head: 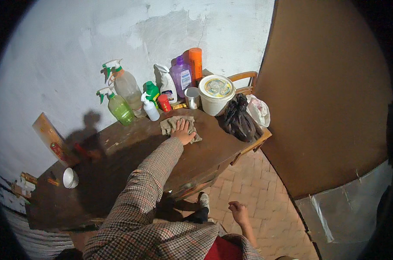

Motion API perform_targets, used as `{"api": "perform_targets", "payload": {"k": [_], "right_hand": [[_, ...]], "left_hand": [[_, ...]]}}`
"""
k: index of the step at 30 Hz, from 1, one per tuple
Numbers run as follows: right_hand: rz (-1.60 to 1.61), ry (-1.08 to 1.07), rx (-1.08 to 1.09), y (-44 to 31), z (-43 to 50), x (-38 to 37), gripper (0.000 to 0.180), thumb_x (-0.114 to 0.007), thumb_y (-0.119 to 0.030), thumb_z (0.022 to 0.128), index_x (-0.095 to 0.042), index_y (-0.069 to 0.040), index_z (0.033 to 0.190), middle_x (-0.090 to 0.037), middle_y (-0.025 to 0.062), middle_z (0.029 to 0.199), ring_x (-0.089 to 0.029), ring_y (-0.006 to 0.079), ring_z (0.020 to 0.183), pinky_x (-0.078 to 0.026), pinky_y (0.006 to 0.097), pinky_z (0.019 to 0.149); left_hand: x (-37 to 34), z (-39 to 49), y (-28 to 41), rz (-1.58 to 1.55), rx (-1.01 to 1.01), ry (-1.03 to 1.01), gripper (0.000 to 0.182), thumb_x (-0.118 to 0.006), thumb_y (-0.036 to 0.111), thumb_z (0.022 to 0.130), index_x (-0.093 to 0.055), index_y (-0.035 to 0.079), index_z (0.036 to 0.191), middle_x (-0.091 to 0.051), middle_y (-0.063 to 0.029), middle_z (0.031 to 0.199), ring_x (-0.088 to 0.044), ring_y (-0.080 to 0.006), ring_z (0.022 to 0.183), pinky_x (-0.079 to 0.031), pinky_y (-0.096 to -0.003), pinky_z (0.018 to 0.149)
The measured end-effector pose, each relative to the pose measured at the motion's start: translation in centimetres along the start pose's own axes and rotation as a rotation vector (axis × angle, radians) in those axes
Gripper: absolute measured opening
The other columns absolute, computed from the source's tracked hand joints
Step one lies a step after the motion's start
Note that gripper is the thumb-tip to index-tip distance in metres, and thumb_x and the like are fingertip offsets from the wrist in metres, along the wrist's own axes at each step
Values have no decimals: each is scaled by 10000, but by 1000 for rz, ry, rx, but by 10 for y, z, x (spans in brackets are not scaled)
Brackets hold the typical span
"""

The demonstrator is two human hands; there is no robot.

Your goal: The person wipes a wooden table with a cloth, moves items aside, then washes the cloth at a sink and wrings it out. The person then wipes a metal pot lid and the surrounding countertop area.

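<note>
My left hand [182,132] lies flat with fingers spread on a crumpled beige-grey cloth [170,124], pressing it against the dark wooden table top [212,130]. Just behind the cloth stand a small white spray bottle [151,110], a red canister [164,103], a small yellow box [179,106] and a metal cup [192,98]. My right hand [239,213] hangs low over the brick floor, away from the table, with its fingers curled; whether it holds anything cannot be made out.
Along the wall stand a green spray bottle [121,110], a purple bottle [182,76] and an orange can [196,63]. A lidded white bucket [216,96] and a black plastic bag [240,120] are at the right. A white bowl [70,178] sits at the left.
</note>
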State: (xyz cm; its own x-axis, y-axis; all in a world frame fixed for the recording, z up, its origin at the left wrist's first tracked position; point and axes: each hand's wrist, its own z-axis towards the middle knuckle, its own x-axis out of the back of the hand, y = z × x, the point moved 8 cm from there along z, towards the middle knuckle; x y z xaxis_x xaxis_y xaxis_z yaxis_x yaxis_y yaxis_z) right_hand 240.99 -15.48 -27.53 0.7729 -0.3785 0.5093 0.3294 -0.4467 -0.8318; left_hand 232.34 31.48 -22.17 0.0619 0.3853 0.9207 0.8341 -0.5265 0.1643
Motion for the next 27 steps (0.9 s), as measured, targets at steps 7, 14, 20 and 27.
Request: {"api": "perform_targets", "payload": {"k": [7,14,20,27], "right_hand": [[371,-163,29,-110,119,19,258,-562,-166,1011,-643,34,1152,-689,112,947,-686,175,850,-572,308,647],[535,-291,145,-263,280,-19,332,-553,-226,1024,-548,14,1253,-620,108,1098,-663,196,887,-584,343,692],[644,-326,-104,-281,361,-90,525,-534,-299,1013,-335,-17,1409,-546,162,1164,-644,238,858,-560,373,792],[715,-144,-170,-255,435,-108,447,-541,-292,1003,-333,-28,1297,-515,140,1011,-610,253,727,-571,394,618]], "left_hand": [[16,49,16,-37,-30,33,928,-347,716,935,-14,159,1599,73,-30,1667,60,-266,1532,-67,-561,1205],[27,60,16,-112,-81,156,951,-382,742,902,-115,148,1596,-26,-19,1671,2,-242,1536,-57,-524,1217],[5,24,-2,5,-106,244,841,-463,599,941,-198,113,1574,-133,-100,1648,-98,-310,1520,-185,-563,1183],[-6,-64,-6,-89,-115,191,793,-479,488,968,-183,61,1568,-138,-143,1642,-124,-343,1512,-201,-583,1169]]}}
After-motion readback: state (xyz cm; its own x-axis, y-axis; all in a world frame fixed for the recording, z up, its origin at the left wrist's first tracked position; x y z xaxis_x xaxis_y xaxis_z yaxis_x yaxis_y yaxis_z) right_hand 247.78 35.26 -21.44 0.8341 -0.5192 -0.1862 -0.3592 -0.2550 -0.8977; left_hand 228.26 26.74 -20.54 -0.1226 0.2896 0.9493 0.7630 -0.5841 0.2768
